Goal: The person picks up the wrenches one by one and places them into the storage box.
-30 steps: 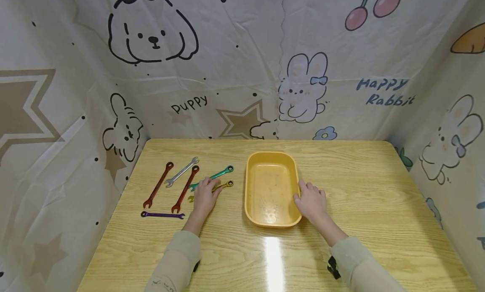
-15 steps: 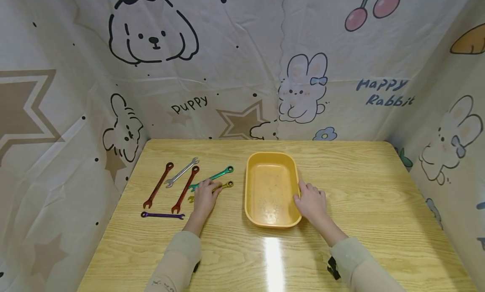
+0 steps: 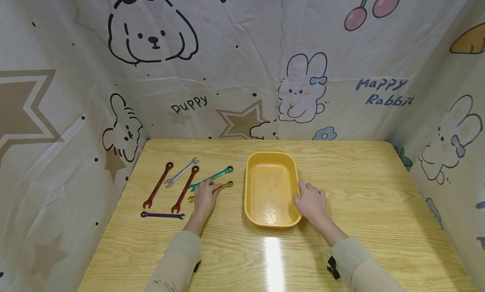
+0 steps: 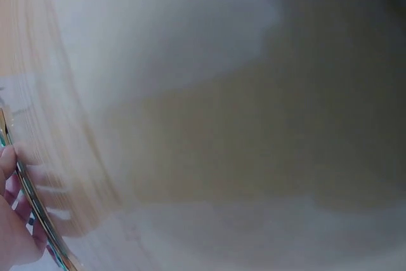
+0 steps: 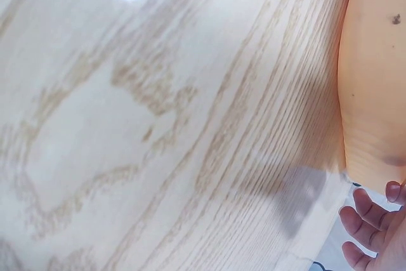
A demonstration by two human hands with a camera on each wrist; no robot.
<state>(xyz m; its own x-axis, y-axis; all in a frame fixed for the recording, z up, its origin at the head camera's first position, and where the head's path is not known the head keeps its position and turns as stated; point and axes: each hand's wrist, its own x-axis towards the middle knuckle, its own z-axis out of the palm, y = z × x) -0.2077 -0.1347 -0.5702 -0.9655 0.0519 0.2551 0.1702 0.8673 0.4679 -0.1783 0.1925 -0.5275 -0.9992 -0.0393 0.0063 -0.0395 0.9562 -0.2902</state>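
Fingers (image 3: pixel 213 184) of my left hand (image 3: pixel 204 199) pinch the gold combination wrench (image 3: pixel 227 184) by its shank; the ring end points right, and the open end shows on the other side of my hand. Whether the gold wrench touches the worktop (image 3: pixel 360 174) I cannot tell. Just beyond it lies the green combination wrench (image 3: pixel 221 173), partly hidden by my fingers. Farther left, the inner red combination wrench (image 3: pixel 185 189) and the outer red combination wrench (image 3: pixel 158 185) slant alike, with the silver double open-end wrench (image 3: pixel 182 172) between their far halves. Nearest me, the purple combination wrench (image 3: pixel 163 215) lies crosswise. My right hand (image 3: pixel 312 201) grips the right side of the yellow tray (image 3: pixel 273 182), thumb over the rim, fingers outside; the tray stands right of all six wrenches. Behind the worktop hangs a printed cloth (image 3: pixel 235 73).
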